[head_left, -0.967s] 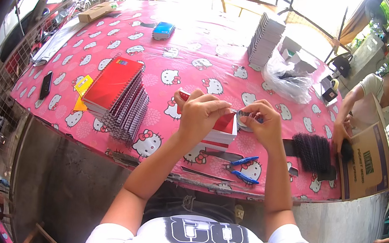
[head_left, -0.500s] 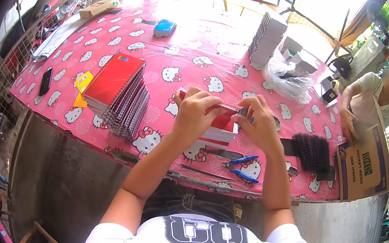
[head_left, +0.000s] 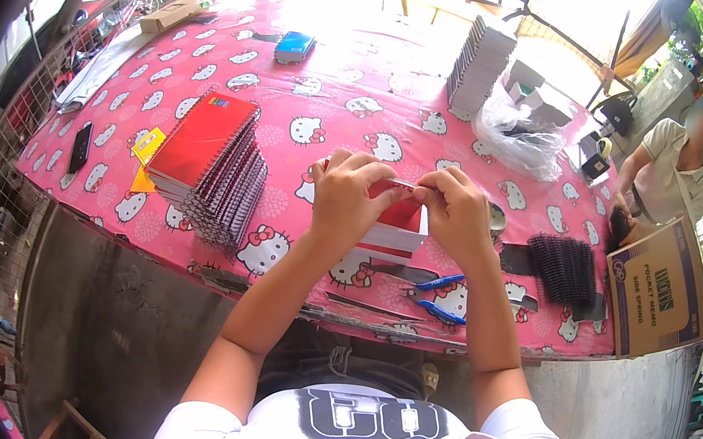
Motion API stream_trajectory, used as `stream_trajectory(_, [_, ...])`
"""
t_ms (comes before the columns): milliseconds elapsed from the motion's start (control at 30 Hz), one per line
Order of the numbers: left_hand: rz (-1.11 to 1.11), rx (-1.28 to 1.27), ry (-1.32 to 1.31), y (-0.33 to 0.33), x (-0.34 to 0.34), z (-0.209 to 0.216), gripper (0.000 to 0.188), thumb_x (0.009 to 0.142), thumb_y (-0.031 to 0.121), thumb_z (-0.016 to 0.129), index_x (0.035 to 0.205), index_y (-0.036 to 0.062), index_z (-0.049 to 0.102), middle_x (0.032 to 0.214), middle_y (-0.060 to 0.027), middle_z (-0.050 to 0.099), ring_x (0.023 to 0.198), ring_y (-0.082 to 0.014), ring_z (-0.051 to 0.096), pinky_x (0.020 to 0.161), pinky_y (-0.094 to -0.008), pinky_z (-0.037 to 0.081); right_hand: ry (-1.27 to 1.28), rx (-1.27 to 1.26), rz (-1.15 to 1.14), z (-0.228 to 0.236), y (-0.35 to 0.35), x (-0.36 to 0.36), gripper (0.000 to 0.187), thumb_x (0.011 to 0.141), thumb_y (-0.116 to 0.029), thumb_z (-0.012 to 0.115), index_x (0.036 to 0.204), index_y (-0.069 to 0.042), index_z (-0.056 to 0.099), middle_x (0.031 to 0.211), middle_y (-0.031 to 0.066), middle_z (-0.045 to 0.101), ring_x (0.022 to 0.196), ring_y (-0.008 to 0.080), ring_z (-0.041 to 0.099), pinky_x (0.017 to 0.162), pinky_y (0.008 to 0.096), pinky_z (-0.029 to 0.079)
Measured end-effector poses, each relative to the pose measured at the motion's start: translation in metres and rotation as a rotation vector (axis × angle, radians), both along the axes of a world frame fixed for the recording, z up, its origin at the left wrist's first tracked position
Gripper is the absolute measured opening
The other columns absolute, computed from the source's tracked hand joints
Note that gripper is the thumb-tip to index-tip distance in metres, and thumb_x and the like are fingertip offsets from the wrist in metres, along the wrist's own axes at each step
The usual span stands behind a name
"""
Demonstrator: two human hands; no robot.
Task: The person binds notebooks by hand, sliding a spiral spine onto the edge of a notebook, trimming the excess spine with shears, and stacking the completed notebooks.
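Observation:
Over the near middle of the table, my left hand (head_left: 347,196) is closed on the left part of a red-covered memo pad (head_left: 406,184), whose thin edge faces up. My right hand (head_left: 456,214) pinches the same edge farther right; its fingertips partly hide what they grip. Just below the hands lie more red-covered memo pads (head_left: 393,241) with white page edges toward me. Blue-handled pliers (head_left: 440,308) rest on the table near my right forearm. To the left stands a tall stack of red spiral notebooks (head_left: 205,141).
Black spiral coils (head_left: 564,272) lie right, beside a cardboard box (head_left: 660,290). A person (head_left: 669,165) stands behind it. Farther back are a tall stack of pads (head_left: 478,67), a plastic bag (head_left: 519,144) and a blue notebook (head_left: 295,47). A phone (head_left: 80,147) lies far left.
My right hand has moved slightly left, closer to my left hand, and its fingers have closed at the pad's edge. The person by the box now has a dark thing at their hand.

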State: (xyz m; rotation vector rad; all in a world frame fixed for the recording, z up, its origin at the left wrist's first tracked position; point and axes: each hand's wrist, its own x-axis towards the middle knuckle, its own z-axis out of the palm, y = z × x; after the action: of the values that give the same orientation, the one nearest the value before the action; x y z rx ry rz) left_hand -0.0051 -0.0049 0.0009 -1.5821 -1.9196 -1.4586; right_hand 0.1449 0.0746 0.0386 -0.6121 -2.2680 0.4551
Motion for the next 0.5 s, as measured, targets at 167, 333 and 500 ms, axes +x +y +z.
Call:
stream_trajectory(167, [0.005, -0.078, 0.041, -0.004, 0.001, 0.004, 0.021, 0.068, 0.029, 0.082, 0.081, 0.0145, 0.074, 0.081, 0.0031, 0.068, 0.088, -0.0156, 0.057, 0.084, -0.0347, 0.035, -0.011, 0.105, -0.053, -0.006, -0.005, -0.002, 0.006, 0.084, -0.010, 0.063, 0.082, -0.004, 0.064, 0.081, 0.0109, 0.062, 0.075, 0.0309, 0.063, 0.064, 0.0389, 0.049])
stream_trajectory(333, [-0.134, -0.060, 0.037, -0.002, -0.001, 0.009, 0.020, 0.067, 0.027, 0.083, 0.079, 0.0138, 0.074, 0.079, 0.0035, 0.068, 0.086, -0.0154, 0.058, 0.082, -0.0344, 0.037, -0.044, -0.165, -0.078, -0.006, 0.091, 0.064, 0.019, 0.083, -0.012, 0.060, 0.100, -0.004, 0.064, 0.095, 0.0149, 0.067, 0.088, 0.0301, 0.066, 0.074, 0.0397, 0.052])
stream_trajectory(500, [-0.214, -0.044, 0.010, 0.010, 0.001, 0.009, 0.025, 0.065, 0.026, 0.084, 0.082, 0.0126, 0.073, 0.081, 0.0005, 0.069, 0.090, -0.0190, 0.059, 0.088, -0.0362, 0.039, -0.508, 0.137, -0.134, -0.101, 0.138, 0.118, 0.039, 0.077, -0.022, 0.068, 0.109, -0.003, 0.058, 0.096, 0.0168, 0.067, 0.089, 0.0338, 0.066, 0.079, 0.0437, 0.051])
